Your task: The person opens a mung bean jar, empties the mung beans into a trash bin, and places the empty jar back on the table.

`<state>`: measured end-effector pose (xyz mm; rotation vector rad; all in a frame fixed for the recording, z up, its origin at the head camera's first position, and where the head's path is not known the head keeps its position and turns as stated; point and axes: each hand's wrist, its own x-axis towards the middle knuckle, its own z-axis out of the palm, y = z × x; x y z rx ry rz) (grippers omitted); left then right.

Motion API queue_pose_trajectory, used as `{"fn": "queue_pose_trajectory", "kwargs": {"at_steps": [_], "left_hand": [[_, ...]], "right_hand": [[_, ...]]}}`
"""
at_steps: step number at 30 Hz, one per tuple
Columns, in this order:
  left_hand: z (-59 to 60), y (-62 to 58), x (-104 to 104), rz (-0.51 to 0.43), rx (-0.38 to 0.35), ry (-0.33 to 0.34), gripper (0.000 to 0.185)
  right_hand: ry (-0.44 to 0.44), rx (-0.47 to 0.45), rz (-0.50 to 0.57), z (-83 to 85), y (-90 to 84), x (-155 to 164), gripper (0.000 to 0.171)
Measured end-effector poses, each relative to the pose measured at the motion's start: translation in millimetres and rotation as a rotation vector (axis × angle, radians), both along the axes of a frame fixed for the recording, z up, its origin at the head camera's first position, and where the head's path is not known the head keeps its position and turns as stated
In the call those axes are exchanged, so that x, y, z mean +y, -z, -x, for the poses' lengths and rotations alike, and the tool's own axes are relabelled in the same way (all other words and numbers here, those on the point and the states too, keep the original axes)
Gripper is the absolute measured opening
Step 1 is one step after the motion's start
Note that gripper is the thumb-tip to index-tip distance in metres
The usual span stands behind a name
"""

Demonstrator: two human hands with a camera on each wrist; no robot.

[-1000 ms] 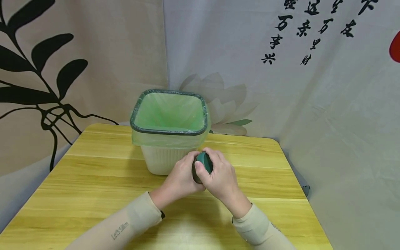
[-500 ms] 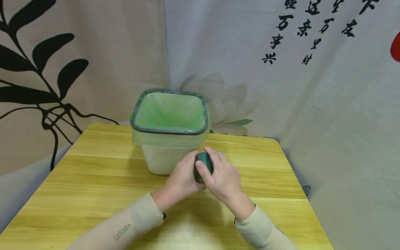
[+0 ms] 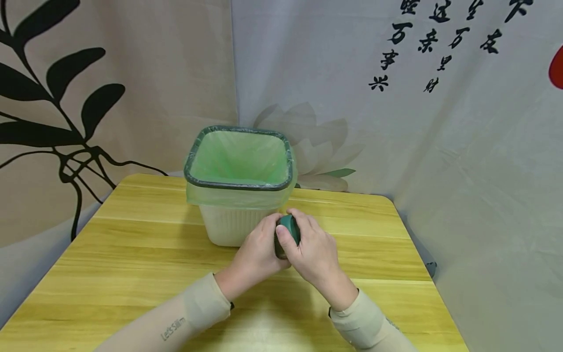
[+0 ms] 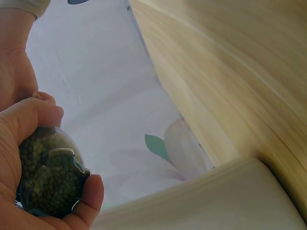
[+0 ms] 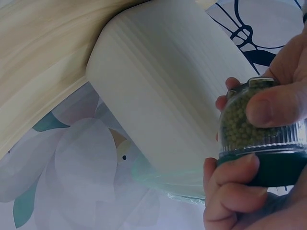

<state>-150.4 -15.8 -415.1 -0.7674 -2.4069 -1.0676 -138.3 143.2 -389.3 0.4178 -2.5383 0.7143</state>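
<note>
A small clear plastic jar (image 5: 240, 122) full of round green grains, perhaps mung beans, has a dark green lid (image 3: 289, 226). My left hand (image 3: 257, 249) grips its clear body, with the thumb lying across the side in the right wrist view. Around the lid curl the fingers of my right hand (image 3: 317, 252). In the left wrist view the rounded bottom of the jar shows, grains visible through it, between the left thumb and fingers. Both hands are above the table just in front of the bin. Much of the jar is hidden by the hands in the head view.
A whitish ribbed bin (image 3: 233, 225) with a dark rim (image 3: 237, 186) and a green liner bag (image 3: 237, 159) stands at the back of the wooden table (image 3: 145, 264). Printed cloth (image 3: 308, 58) hangs behind and to the right.
Between one second and half a second ago, the right hand turned slightly and its wrist shifted right. The jar stays in both hands, nearly in place. Little differs since.
</note>
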Motion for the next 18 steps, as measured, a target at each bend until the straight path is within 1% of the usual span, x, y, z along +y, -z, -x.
{"fn": "queue_pose_trajectory", "kwargs": {"at_steps": [7,18], "left_hand": [[-1.5,-1.1,-0.4,-0.002,-0.024,0.002,0.086],[-2.1,-1.9,-1.0,-0.010,-0.021,0.016,0.086]], "right_hand": [[0.004,0.016,0.018,-0.3,-0.8,-1.3,0.049],[-0.004,0.068,0.031,0.8,1.7,-0.3,0.047]]}}
